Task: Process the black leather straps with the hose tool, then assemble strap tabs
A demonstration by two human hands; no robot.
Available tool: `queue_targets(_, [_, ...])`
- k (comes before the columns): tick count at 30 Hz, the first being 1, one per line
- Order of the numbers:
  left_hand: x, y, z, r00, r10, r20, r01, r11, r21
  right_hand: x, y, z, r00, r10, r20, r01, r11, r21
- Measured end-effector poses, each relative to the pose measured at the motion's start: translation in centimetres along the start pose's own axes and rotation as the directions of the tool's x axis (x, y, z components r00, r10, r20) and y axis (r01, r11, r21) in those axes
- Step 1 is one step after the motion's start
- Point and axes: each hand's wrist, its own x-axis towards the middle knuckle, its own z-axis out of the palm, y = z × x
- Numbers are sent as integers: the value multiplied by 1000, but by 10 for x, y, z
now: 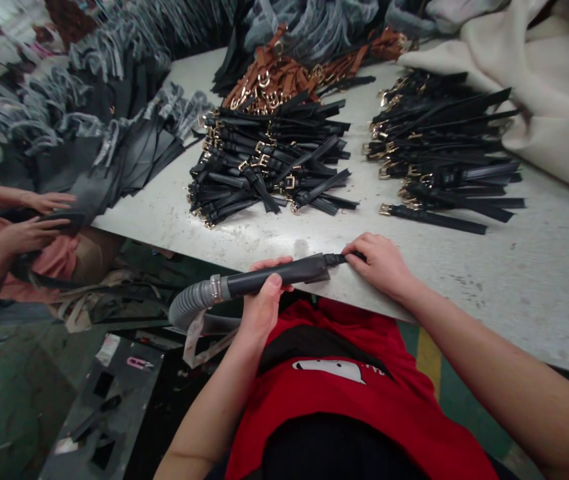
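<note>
My left hand [263,300] is wrapped around a black hose nozzle [279,273], which a metal clamp joins to a grey ribbed hose [191,303]. The nozzle's flattened mouth points right, over the table's front edge. At that mouth lies a short black buckle strap [334,259]. My right hand [377,262] pinches the strap's other end, with its wrist low over the tabletop. Part of the strap is hidden under my right fingers. Beyond my hands lies a heap of black buckle straps [269,160] with gold buckles.
A second pile of black straps [444,160] lies to the right, with brown straps [284,77] behind. Cream fabric [554,73] covers the far right corner. Dark panels with wrapped handles [129,127] fill the left end. A co-worker's hands [39,227] are at left. A dark box [104,407] stands below.
</note>
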Motion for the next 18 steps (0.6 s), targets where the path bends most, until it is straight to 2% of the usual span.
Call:
queue_targets(5, [0,-5,3,999,45,-31,-46,998,-30,1,2,1,1000,-4,-11,4,1000,-21])
queue_targets(10, [4,5,7,999,51,13,-50,998,-45,1,4,2,1000,5,-15,-5,1000,-7])
queue_targets(14, [7,3,27,991,103,86,-106,994,37,1,4,4,999,20,-40,-20,1000,-4])
queue_targets(18, [13,-2,43,980,89,176,-119,978,169,2,5,5,996,59,-68,-57,998,22])
